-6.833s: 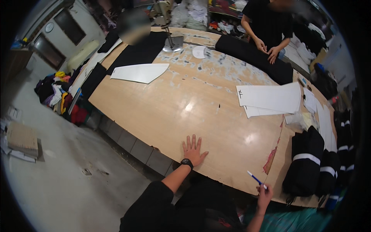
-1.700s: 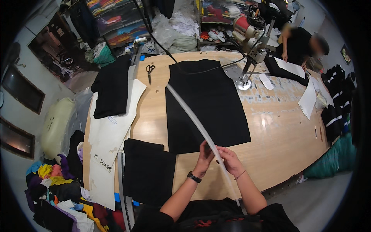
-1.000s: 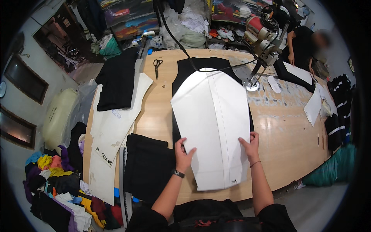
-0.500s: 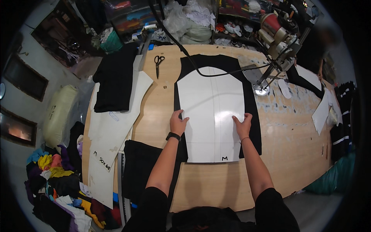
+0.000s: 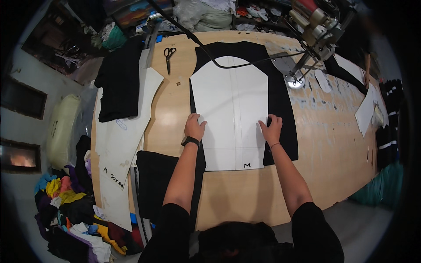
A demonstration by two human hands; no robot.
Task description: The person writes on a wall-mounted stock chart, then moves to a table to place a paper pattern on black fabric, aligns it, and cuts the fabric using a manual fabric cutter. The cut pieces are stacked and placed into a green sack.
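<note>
A large white pattern piece with a curved top lies over a black fabric panel, which shows around its top and sides. My left hand grips the pattern's left edge, thumb on the white surface. On the opposite edge, my right hand holds it in the same way. A black cable crosses above the pattern's top. Left of my left forearm lies folded black cloth.
Scissors, a long white pattern and more black cloth lie left. A cutting machine stands back right on the wooden table, near a co-worker's hand. Coloured cloth is heaped lower left.
The pale strip I held earlier is out of my hands. The white pattern now lies on the black panel, farther from my body than a second ago, with both hands on it.
</note>
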